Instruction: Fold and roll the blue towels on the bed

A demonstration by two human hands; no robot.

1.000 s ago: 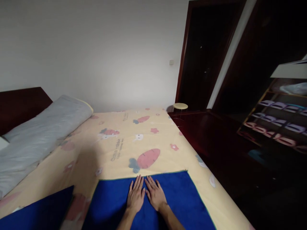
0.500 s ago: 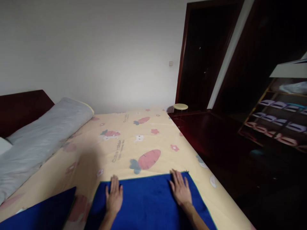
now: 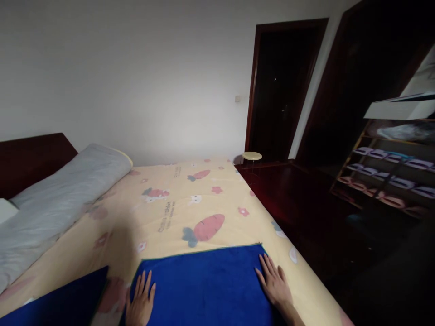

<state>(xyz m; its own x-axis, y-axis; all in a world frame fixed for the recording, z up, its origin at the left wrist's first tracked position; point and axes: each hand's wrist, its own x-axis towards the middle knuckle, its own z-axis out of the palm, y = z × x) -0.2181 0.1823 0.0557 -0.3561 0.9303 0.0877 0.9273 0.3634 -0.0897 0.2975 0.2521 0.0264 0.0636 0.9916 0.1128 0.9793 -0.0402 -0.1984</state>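
Head view: my left grip (image 3: 139, 302) and right grip (image 3: 277, 285) lay spread, empty, on the cloth (image 3: 207, 285), seemingly flattening its edges.

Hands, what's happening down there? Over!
Left hand, right hand: open, at side edges of cloth. Cloth: spread on bed. Other cloth: left, apart, likely not in way.

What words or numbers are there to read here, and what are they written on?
"Cute rabbi…" (probably; its end is blurred): large grey lettering on the yellow bedsheet printed with carrots.
Smaller grey line beside it: too blurred to read.
Faraway grey lettering on the same bedsheet: too small to read.
Flat blue cloth with green edging: no writing visible.
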